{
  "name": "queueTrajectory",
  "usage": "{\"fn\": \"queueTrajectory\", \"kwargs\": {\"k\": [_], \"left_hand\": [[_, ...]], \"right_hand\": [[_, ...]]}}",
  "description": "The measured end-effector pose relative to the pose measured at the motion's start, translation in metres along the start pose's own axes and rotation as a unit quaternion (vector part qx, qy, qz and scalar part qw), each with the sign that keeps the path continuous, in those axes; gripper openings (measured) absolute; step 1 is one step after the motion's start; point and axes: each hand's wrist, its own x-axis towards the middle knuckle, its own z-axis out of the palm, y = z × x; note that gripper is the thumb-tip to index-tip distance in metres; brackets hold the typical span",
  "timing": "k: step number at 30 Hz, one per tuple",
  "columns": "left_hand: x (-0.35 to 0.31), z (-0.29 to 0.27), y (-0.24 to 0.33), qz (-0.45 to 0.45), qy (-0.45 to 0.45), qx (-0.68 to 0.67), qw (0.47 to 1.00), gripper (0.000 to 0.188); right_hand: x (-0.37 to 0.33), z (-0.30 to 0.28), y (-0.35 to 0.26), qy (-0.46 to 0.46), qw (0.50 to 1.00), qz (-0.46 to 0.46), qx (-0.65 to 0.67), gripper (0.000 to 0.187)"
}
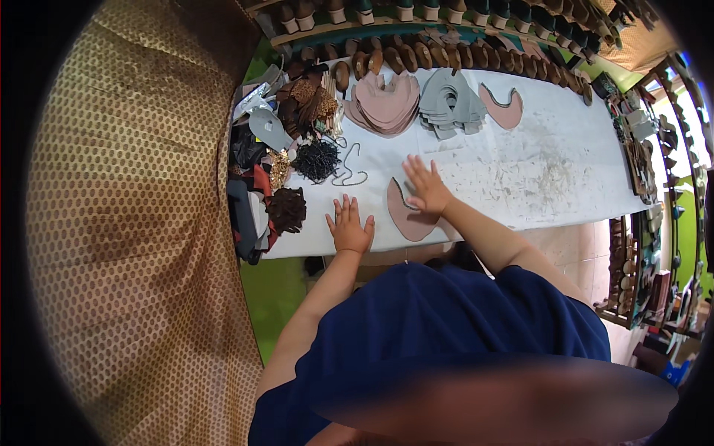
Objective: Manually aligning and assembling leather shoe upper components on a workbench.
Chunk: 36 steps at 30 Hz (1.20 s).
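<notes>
My left hand (349, 226) lies on the white-topped table near its front edge, fingers spread, holding nothing. To its right, a pinkish U-shaped shoe upper piece (409, 224) lies flat with a dark strip along its inner curve. My right hand (428, 187) is open over that piece's inner curve, fingers spread; whether the palm presses on it, I cannot tell. A second pink piece with a similar dark edge (508, 114) lies farther back. Thin dark cords (352, 177) lie loose beyond my left hand, beside a tangled black bundle (317, 161).
A stack of pink pieces (382, 111) and a stack of grey ones (451, 111) sit at the back. Scraps (301, 104) crowd the table's left end. Shoe lasts (476, 57) line the far edge. A patterned curtain (141, 223) hangs left; shoe racks (628, 271) stand right.
</notes>
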Motion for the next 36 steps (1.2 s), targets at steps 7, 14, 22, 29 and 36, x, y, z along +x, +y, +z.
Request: {"fn": "queueTrajectory", "kwargs": {"k": [7, 14, 22, 29, 36], "left_hand": [[-0.001, -0.002, 0.0, -0.002, -0.003, -0.006, 1.0, 0.071], [-0.001, -0.004, 0.005, -0.006, -0.01, -0.005, 1.0, 0.071], [-0.001, -0.005, 0.004, -0.009, -0.011, -0.001, 1.0, 0.071], [0.0, -0.004, 0.003, -0.006, -0.009, -0.002, 1.0, 0.072], [0.001, 0.0, 0.001, -0.006, -0.01, -0.004, 1.0, 0.073]], "right_hand": [[-0.021, 0.014, -0.052, -0.094, 0.992, -0.05, -0.065, 0.098], [-0.004, 0.018, -0.045, -0.089, 0.993, 0.006, -0.077, 0.094], [0.014, 0.005, -0.048, -0.087, 0.993, 0.019, -0.073, 0.093], [0.025, 0.001, -0.013, 0.04, 0.998, 0.049, 0.006, 0.092], [0.032, -0.004, 0.02, 0.019, 0.994, -0.005, -0.111, 0.089]]}}
